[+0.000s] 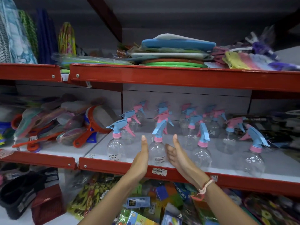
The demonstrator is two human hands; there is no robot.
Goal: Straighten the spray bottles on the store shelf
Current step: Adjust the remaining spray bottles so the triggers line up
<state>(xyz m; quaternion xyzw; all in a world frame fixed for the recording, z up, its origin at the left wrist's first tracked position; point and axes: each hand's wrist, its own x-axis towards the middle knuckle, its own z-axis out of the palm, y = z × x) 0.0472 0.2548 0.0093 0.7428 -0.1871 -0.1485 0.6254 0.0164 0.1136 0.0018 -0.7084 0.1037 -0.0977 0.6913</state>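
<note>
A clear, seemingly empty and light bottle (156, 151) near the shelf (116, 167) edge is flanked by the spread left hand (141, 159) and right hand (176, 155), best gripped round its body.

red-edged shelf (113, 166) — clear spray bottles (115, 143) standing in rows

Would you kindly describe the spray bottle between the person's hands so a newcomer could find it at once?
Find the red-edged middle shelf holding clear spray bottles. In its front row, second from the left, stands the spray bottle between the left hand and right hand. Unlike its neighbours, its blue trigger head has open palms on either side.
</note>
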